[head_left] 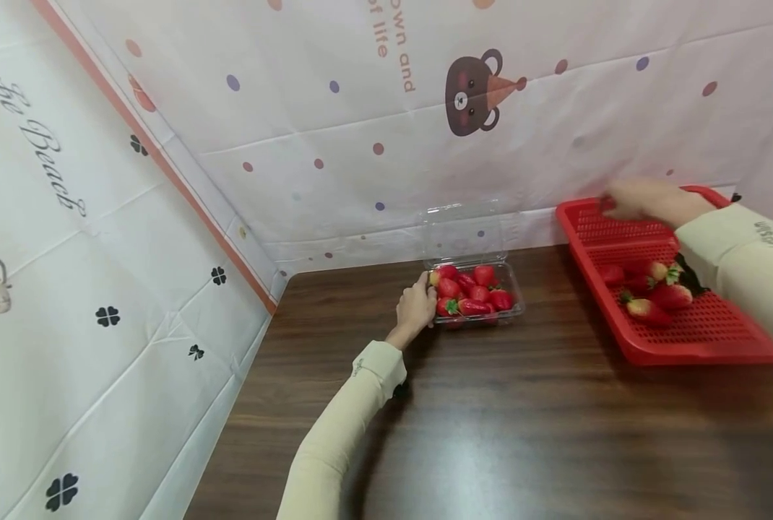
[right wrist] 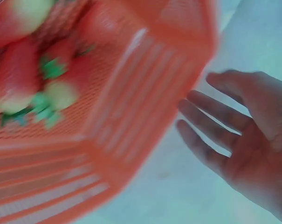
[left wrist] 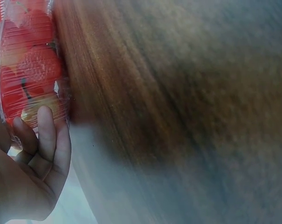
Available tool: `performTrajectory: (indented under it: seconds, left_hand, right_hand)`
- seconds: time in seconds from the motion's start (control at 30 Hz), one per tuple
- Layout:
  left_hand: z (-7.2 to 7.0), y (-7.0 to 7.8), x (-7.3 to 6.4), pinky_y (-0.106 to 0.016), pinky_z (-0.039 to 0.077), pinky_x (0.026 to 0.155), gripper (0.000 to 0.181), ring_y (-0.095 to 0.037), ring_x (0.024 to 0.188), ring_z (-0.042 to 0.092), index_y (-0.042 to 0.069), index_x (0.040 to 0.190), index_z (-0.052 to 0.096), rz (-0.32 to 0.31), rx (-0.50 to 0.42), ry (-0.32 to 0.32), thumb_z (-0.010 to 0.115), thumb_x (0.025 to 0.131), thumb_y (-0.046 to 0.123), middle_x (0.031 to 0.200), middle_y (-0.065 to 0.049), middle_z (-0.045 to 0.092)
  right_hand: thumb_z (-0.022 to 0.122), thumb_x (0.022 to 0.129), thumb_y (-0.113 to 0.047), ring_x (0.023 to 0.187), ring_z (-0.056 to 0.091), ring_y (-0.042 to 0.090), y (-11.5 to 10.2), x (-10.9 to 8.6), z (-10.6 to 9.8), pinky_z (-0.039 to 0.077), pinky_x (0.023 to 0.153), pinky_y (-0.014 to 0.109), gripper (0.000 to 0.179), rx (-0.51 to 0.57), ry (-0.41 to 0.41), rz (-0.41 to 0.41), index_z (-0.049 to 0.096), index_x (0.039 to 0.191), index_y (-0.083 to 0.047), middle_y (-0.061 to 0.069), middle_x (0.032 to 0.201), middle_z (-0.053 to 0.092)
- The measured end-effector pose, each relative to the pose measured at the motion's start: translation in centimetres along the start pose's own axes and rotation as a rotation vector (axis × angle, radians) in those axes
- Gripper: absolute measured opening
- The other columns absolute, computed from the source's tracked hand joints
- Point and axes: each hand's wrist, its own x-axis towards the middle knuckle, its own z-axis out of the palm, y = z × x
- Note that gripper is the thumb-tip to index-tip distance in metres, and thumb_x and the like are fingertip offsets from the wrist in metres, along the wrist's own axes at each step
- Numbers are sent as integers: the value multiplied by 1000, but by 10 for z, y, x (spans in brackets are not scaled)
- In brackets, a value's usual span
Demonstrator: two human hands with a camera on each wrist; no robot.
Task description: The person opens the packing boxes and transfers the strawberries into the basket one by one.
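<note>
A clear plastic clamshell box (head_left: 519, 302) filled with strawberries (head_left: 479, 293) sits on the table, its lid raised at the back. My left hand (head_left: 416, 307) grips the left end of the box; in the left wrist view, the fingers (left wrist: 46, 133) curl against its clear side. Over the far side of the red plastic basket (head_left: 705, 352) is my right hand (head_left: 643, 200), blurred in the head view. The right wrist view shows that hand (right wrist: 252, 135) with loosely bent, spread fingers at the basket rim, holding nothing. Several strawberries (head_left: 671, 296) lie inside the basket.
A wood-grain table (head_left: 490, 419) carries the box and the basket. Behind it hangs a white printed cloth (head_left: 334, 159) with a bear and dots, close to the raised lid (head_left: 462, 232). Another printed cloth (head_left: 68, 347) covers the left side.
</note>
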Motion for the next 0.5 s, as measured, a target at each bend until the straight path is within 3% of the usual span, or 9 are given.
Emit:
performTrajectory:
  seconds: [0.1, 0.23, 0.37, 0.5]
  left_hand:
    - [-2, -2, 1, -45, 59, 77, 47, -11, 37, 58, 16, 153, 47, -7, 10, 2, 46, 107, 24, 58, -5, 65]
    - [-4, -3, 2, -46, 60, 77, 46, -12, 39, 60, 15, 153, 47, -3, 14, 3, 45, 107, 24, 57, -5, 65]
    - [-3, -2, 1, -45, 59, 77, 47, -12, 39, 59, 15, 154, 46, -28, 15, -3, 46, 107, 24, 51, -3, 62]
    - [-1, 1, 1, -44, 59, 76, 47, -12, 40, 59, 15, 153, 47, -34, 22, -6, 46, 107, 24, 49, -1, 60]
  right_hand:
    - [65, 91, 0, 86, 70, 40, -39, 20, -7, 56, 76, 56, 18, -9, 119, -63, 70, 107, 5, 25, 97, 72]
    - [71, 87, 1, 93, 72, 38, -96, 40, 14, 58, 78, 54, 23, -44, 225, -257, 73, 109, -4, 19, 107, 73]
    - [76, 87, -5, 108, 68, 40, -148, 51, 48, 58, 87, 53, 33, -85, 151, -439, 71, 119, -4, 22, 121, 66]
    - [77, 89, -13, 117, 61, 42, -179, 55, 68, 58, 89, 53, 37, -156, 44, -437, 70, 124, -3, 24, 128, 62]
